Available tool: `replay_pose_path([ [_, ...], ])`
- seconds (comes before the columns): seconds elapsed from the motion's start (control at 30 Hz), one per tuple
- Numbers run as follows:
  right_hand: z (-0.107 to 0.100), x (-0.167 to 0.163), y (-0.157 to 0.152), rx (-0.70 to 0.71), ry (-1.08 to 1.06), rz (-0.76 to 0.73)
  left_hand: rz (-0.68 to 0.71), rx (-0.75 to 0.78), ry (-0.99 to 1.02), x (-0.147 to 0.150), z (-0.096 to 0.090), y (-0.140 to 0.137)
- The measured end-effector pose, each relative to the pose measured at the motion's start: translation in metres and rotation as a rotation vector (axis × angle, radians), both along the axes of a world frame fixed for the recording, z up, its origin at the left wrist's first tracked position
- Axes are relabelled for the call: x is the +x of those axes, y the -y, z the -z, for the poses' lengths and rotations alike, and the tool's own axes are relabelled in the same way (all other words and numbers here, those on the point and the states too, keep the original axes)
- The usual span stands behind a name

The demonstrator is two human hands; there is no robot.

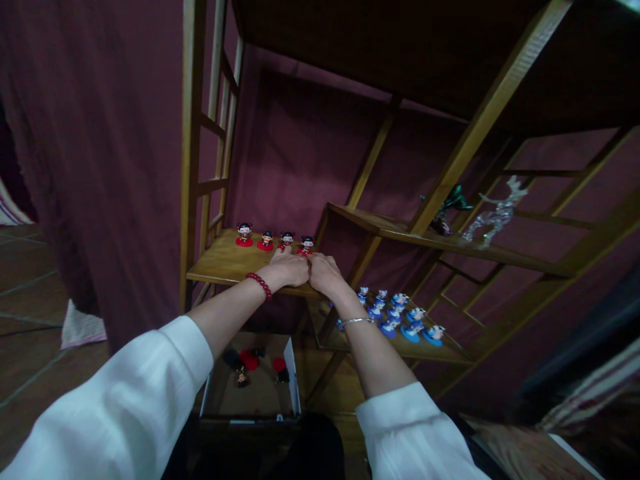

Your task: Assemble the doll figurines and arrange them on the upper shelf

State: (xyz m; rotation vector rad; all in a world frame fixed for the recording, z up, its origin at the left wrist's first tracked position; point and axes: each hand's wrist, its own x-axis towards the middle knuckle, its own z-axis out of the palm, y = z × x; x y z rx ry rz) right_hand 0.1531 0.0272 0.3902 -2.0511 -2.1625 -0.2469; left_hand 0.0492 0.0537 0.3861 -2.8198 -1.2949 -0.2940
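Note:
Both arms reach out to a wooden shelf board point(220, 265), where small figurines with black headwear and red bases stand in a row. My left hand point(291, 269), with a red bead bracelet point(261, 285) at the wrist, is closed in front of the third figurine point(287, 240). Beside it, almost touching, my right hand point(326, 273) is closed at the base of the rightmost figurine point(307, 244). The fingertips of both hands are largely hidden, so what they grip is unclear. Farther left stand two more figurines, the leftmost figurine point(244, 233) and its neighbour point(267, 240).
Several blue-based figurines point(391, 321) stand on a lower shelf under my right forearm. A clear deer ornament point(497, 213) and a green-leaved ornament point(450, 207) occupy the right shelf. Below, an open box point(260, 403) holds several red and black figurines. A wooden post point(190, 153) rises at left.

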Motion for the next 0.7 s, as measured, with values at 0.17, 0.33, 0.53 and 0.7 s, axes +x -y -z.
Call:
replay_pose_path([
  [0.17,0.0017,0.0008,-0.0012,0.004,0.010,0.002,-0.006,0.015,0.012,0.0008,0.0035,-0.0008],
  [0.33,0.0050,0.0039,-0.0035,0.037,-0.028,-0.017,-0.015,0.026,0.018,0.0008,0.0032,0.0014],
  [0.53,0.0063,0.0068,-0.0051,0.042,-0.039,-0.028,-0.012,0.015,0.022,0.0040,0.0022,-0.0032],
  [0.7,0.0060,0.0060,-0.0034,0.042,-0.032,-0.008,-0.020,0.028,0.050,0.0042,0.0062,-0.0073],
])
